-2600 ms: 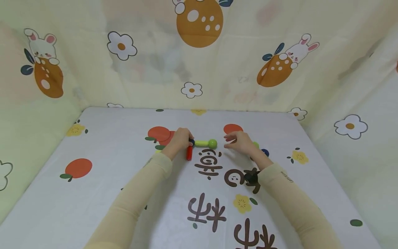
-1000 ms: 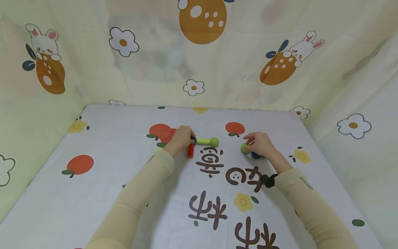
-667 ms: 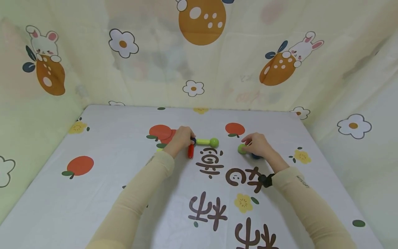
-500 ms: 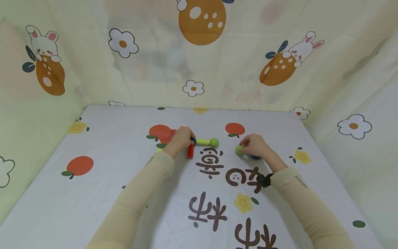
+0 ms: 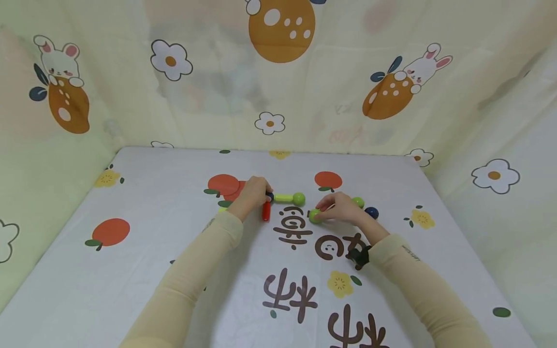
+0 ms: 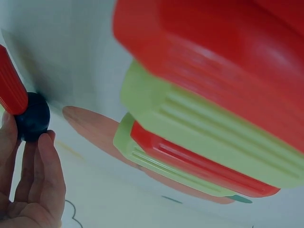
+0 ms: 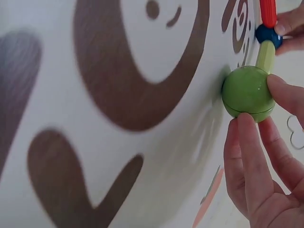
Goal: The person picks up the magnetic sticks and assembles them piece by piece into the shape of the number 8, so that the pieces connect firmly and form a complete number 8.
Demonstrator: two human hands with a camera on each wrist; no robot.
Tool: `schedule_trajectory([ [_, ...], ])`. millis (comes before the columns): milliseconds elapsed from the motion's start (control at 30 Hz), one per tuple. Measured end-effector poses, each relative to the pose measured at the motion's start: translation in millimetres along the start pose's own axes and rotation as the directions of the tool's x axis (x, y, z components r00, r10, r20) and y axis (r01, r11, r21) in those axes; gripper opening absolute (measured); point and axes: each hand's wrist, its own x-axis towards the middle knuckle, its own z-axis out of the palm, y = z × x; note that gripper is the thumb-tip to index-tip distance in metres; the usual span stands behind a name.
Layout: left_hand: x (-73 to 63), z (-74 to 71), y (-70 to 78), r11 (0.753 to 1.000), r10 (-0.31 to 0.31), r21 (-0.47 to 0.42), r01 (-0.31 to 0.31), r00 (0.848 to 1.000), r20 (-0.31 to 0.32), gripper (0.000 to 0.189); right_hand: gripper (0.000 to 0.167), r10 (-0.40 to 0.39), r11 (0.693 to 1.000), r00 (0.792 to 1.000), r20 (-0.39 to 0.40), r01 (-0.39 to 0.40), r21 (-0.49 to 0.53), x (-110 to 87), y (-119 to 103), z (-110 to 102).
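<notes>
My left hand [image 5: 252, 194] pinches a dark blue ball [image 6: 34, 116] at the far middle of the table. From that ball a red rod [image 5: 266, 211] points toward me and a light green rod [image 5: 284, 198] runs right, ending in a green ball [image 5: 299, 198]. My right hand [image 5: 341, 209] holds a second green ball [image 7: 248, 91] between thumb and fingers, slightly nearer and to the right of that end ball. In the right wrist view this held ball overlaps the light green rod.
Beyond my right wrist lie another green ball [image 5: 358, 202] and a dark blue ball [image 5: 372, 212]. Several loose rods, including a red rod [image 6: 209, 164], fill the left wrist view's foreground; my left arm mostly hides them in the head view. A printed cloth [image 5: 148, 232] covers the table.
My right hand moved right, took hold of a green ball, then brought it left toward the joined rods, uncovering the loose balls behind it. My left hand stayed on the dark blue ball.
</notes>
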Motion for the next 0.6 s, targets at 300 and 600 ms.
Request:
schedule_trajectory([
  [300,1.4,0.3,-0.3,1.0,0.006,0.005,-0.006,1.0,-0.003,0.029,0.03,-0.021,0.998,0.999,0.03,0.019,0.067,5.3,-12.1,14.1],
  [600,1.6,-0.3,0.0,1.0,0.008,0.016,-0.008,1.0,-0.001,0.029,0.027,-0.059,0.993,0.997,0.047,0.054,0.108,11.7,-29.5,36.1],
])
